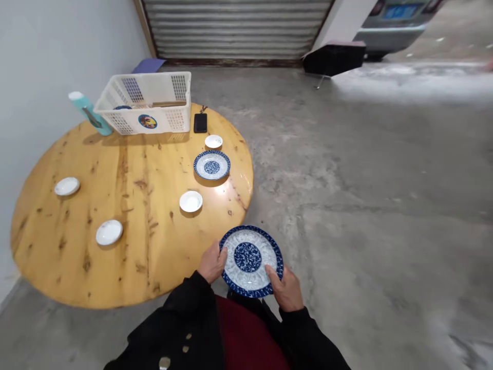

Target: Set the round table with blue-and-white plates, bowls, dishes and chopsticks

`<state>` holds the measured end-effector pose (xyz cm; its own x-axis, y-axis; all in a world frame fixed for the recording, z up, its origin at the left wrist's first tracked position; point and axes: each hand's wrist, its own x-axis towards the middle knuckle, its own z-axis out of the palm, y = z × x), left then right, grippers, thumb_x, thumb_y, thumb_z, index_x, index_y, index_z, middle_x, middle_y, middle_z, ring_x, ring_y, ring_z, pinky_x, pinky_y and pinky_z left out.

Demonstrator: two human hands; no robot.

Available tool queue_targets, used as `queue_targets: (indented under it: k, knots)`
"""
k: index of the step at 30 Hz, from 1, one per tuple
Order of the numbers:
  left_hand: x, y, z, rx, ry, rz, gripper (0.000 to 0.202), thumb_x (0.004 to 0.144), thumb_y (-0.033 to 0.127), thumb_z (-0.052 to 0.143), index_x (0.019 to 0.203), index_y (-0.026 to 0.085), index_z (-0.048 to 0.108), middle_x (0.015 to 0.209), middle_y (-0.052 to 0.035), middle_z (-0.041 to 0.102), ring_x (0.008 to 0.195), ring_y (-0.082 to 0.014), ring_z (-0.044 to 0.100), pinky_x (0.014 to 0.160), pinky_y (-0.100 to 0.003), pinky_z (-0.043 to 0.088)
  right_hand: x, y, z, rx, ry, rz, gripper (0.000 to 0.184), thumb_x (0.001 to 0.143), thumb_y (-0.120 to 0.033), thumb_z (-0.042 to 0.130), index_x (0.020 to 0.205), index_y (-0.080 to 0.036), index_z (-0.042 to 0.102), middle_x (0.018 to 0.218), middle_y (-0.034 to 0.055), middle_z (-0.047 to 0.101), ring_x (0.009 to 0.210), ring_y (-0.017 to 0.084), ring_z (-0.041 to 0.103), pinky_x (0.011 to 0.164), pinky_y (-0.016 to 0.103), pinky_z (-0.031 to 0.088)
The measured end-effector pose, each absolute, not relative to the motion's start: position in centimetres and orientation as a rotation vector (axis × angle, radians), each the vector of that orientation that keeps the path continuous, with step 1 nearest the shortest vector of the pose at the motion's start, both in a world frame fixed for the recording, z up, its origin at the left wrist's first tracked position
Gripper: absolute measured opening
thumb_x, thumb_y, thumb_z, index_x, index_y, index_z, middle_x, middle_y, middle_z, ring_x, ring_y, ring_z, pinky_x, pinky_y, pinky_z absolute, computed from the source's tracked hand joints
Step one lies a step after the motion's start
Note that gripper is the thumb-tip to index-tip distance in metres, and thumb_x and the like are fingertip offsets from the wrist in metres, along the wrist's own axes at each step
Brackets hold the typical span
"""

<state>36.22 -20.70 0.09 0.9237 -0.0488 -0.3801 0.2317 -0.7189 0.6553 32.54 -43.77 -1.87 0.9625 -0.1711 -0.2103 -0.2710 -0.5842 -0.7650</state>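
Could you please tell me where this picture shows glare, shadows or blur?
Head view: a bright glare spot on the wooden table, just below the plate lying there; head view: soft shadows under that plate and the white basket; head view, upper right: the car and nearby ground look blurred, while the held plate is fairly sharp.

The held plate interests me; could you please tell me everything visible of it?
The plate is round, glossy and ceramic-looking, with a dark blue patterned rim, a pale patterned band and a mottled blue-and-white centre. It looks whole and bare. Face up by the edge of the wooden table, it is held at its left by the left grip and lower right by the right grip, thumbs on top.
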Motion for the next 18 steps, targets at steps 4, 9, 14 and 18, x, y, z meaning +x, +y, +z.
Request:
queue_targets:
  k: [4,9,14,18]
  knots:
    - [36.9,-28.3,0.5,2.301,0.102,-0.572,0.022,0.097,0.037,0.031,0.099,0.02,0.046,0.097,-0.0086,0.065,0.093,-0.0232,0.064,0.083,-0.033,0.045,33.1,-52.0,-0.8,-2.268,0.325,0.148,0.057,0.08,-0.065,0.044,0.094,-0.015,0.068,0.091,0.0171,0.074,0.088,0.033,0.068,0.075,0.038,0.051]
    - [38.8,-32.1,1.9,2.31,0.129,-0.624,0.024,0.096,0.042,0.031,0.093,0.022,0.043,0.092,-0.0079,0.064,0.09,-0.0261,0.064,0.08,-0.035,0.044,35.4,-56.4,-0.7,-2.242,0.297,0.179,0.054,0.078,-0.066,0.048,0.085,-0.016,0.069,0.084,0.015,0.074,0.082,0.031,0.068,0.071,0.036,0.05]
    - [41.9,-32.5,2.7,2.306,0.226,-0.52,0.027,0.096,0.045,0.03,0.086,0.022,0.043,0.089,-0.0066,0.063,0.086,-0.0231,0.062,0.08,-0.034,0.044,40.4,-56.9,-1.2,-2.192,0.215,0.218,0.056,0.077,-0.067,0.05,0.083,-0.015,0.069,0.08,0.0144,0.073,0.077,0.03,0.067,0.069,0.035,0.05]
    - [45.6,-32.0,2.6,2.237,0.315,-0.406,0.028,0.096,0.043,0.03,0.088,0.021,0.047,0.092,-0.0074,0.064,0.088,-0.0226,0.061,0.08,-0.034,0.044,46.6,-56.6,-1.3,-2.21,0.089,0.235,0.053,0.078,-0.065,0.052,0.08,-0.015,0.069,0.076,0.0124,0.072,0.074,0.027,0.065,0.067,0.033,0.049]
